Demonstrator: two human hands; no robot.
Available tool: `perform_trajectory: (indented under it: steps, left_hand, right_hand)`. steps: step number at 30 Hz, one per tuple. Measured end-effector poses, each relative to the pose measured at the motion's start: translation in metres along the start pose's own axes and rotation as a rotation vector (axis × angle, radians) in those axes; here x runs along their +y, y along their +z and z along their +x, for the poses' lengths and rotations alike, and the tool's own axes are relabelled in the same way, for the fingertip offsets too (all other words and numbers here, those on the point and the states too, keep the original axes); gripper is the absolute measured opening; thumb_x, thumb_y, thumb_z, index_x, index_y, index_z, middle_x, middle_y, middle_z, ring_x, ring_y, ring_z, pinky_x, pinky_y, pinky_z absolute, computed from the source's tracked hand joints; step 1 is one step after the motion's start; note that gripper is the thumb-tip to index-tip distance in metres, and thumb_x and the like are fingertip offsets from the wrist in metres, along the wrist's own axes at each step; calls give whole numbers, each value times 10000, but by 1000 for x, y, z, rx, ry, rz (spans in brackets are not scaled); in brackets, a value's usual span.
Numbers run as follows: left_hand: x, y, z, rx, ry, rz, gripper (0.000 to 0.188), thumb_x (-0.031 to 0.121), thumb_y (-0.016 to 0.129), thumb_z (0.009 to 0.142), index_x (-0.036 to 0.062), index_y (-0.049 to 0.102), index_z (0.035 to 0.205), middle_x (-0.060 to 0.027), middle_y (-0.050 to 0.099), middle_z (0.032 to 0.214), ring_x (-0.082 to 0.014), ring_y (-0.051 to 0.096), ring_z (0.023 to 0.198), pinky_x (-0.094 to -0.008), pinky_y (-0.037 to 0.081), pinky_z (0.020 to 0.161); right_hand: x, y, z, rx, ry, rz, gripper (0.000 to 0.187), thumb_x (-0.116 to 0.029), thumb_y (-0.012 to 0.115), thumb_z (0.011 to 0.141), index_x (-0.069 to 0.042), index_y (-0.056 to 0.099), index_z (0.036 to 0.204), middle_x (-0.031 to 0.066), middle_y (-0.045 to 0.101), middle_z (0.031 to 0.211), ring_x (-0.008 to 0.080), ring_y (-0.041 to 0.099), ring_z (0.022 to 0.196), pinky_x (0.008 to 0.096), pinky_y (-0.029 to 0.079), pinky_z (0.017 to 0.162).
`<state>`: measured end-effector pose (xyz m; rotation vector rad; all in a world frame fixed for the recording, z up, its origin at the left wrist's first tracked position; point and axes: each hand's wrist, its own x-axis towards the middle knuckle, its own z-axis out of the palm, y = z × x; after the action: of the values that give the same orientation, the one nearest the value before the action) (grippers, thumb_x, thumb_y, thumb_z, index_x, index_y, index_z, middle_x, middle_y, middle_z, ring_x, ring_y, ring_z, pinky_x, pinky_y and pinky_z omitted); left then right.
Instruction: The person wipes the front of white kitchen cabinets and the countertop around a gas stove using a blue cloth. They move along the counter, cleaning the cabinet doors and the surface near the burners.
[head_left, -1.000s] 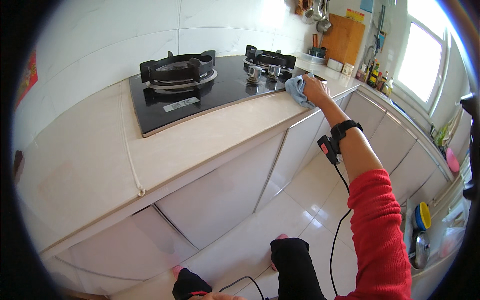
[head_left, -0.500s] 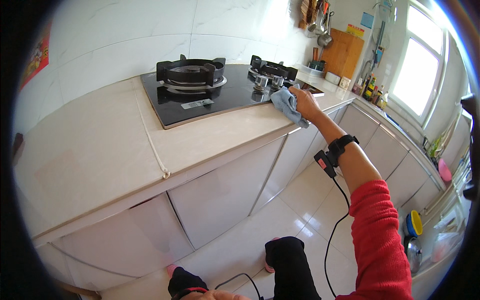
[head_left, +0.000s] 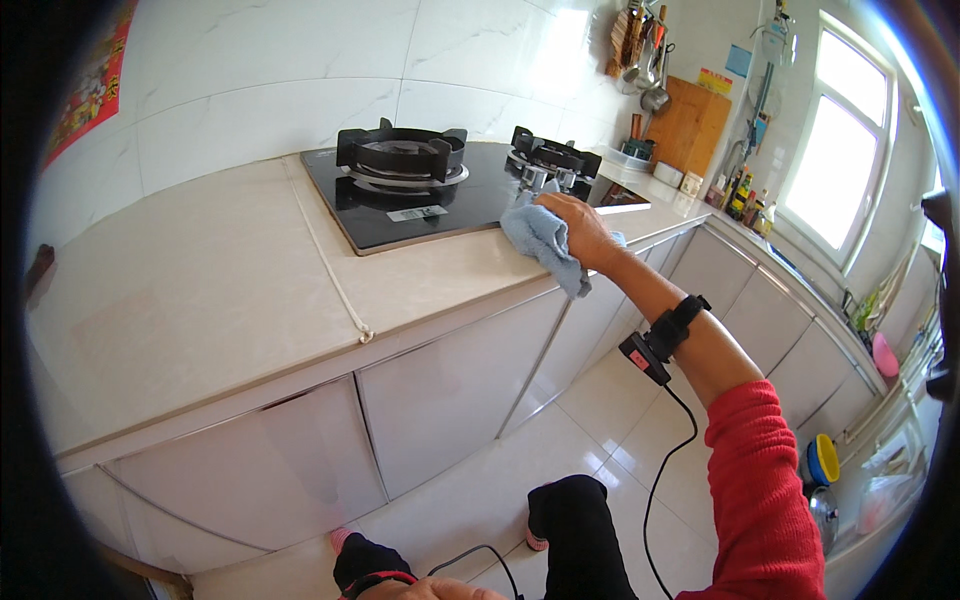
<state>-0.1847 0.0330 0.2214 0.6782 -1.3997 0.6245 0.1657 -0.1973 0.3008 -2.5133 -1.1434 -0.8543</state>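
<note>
Bright kitchen, with a white tiled wall [head_left: 260, 115] behind a beige countertop [head_left: 190, 290] and a black glass hob [head_left: 470, 205] set into it. At the hob's front edge, near the metal knobs [head_left: 533, 178], a bunched blue cloth [head_left: 538, 238], hanging partly over the countertop's front edge. Gripped there by the right hand [head_left: 582, 230], fingers bent around the fabric; at the lower rim, only a sliver of the left hand [head_left: 445, 591], so impossible to say whether spread or curled. Apparently midway through wiping; hard to tell how much done, with no visible boundary between wiped and unwiped. Probably left: the glass around and beneath the near pan support [head_left: 395, 168] and the far pan support [head_left: 553, 158], both in the way, as are the knobs. Farther off, a wooden board [head_left: 690, 125] and bottles [head_left: 742, 198], well apart from the cloth. On the right wrist, a black device [head_left: 665, 335] with a dangling cable [head_left: 649, 508], liable to snag.
</note>
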Motion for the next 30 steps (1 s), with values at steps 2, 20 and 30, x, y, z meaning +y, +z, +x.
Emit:
perform_trajectory:
  steps: [2, 20, 30]
  left_hand:
    - [1, 0, 0, -3, 5, -4, 119, 70, 686, 876, 52, 662, 991, -125, 698, 1024, -366, 678, 934, -421, 575, 801]
    - [-8, -2, 0, 35, -21, 37, 84, 65, 677, 882, 47, 630, 948, -129, 684, 984, -376, 675, 889, -415, 582, 740]
    - [-19, -5, -1, 88, -36, 71, 54, 94, 651, 907, 54, 617, 922, -116, 688, 940, -357, 688, 818, -398, 575, 689]
  right_hand:
    - [-18, 2, 5, -33, -16, 36, 290, -65, 601, 799, -103, 630, 1085, 128, 653, 1096, 363, 614, 1037, 440, 492, 880]
    - [-91, 39, 64, -35, -193, 3, 541, 61, 671, 712, -113, 562, 1213, 109, 609, 1160, 329, 574, 1124, 416, 500, 913]
    - [49, 31, 40, 23, 52, -203, 411, 8, 587, 775, -89, 543, 1172, 177, 622, 1116, 389, 607, 1044, 454, 505, 864]
